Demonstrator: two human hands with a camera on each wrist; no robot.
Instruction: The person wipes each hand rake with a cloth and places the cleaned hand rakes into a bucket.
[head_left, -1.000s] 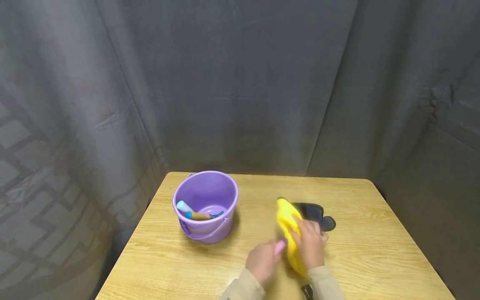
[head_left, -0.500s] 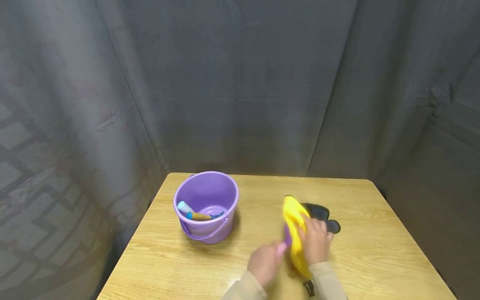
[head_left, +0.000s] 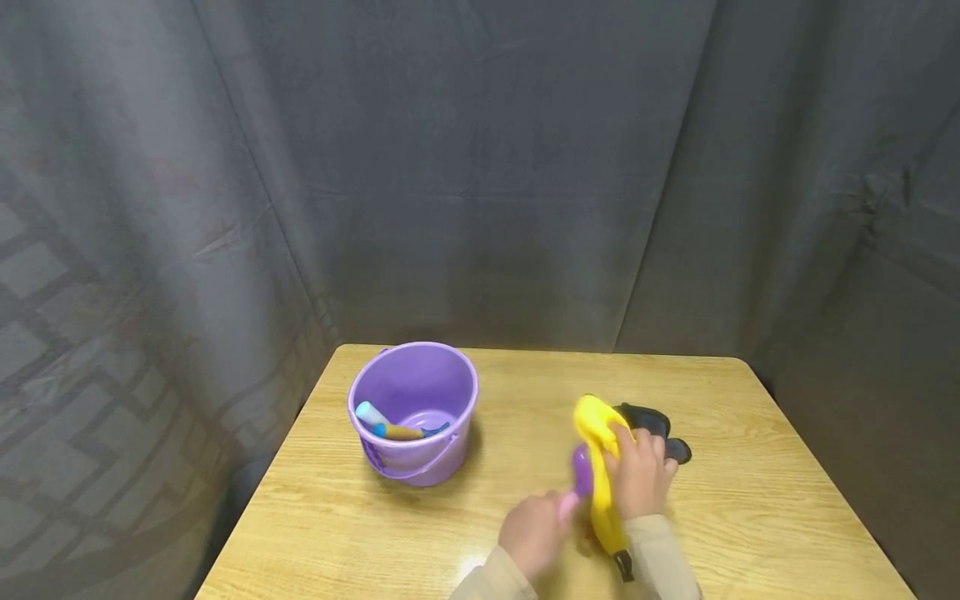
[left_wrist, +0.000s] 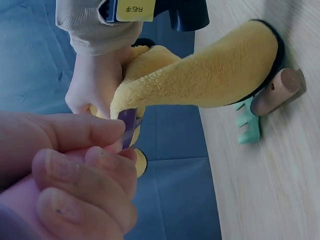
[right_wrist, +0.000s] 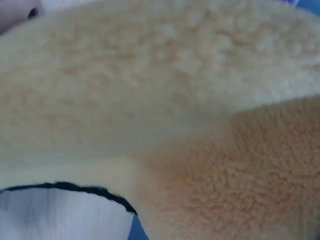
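Note:
In the head view my left hand grips the pink handle of a small toy shovel whose rounded purple head points away from me. My right hand holds a fluffy yellow cloth against that head, covering part of it. Dark grey flaps of cloth stick out past the right knuckles. Seen from the left wrist, my left fingers curl round the pink handle, and the cloth, with black edging, wraps the purple part. Cloth fills the right wrist view, hiding the shovel there.
A purple bucket stands at the left of the wooden table, with a light blue item and a brown-handled tool inside. A small green rake with a wooden handle lies on the table beneath the cloth's edge.
Both hands have shifted slightly right, the right one more. The cloth has moved right along with its dark flaps, and more of the purple head shows. The bucket stays put.

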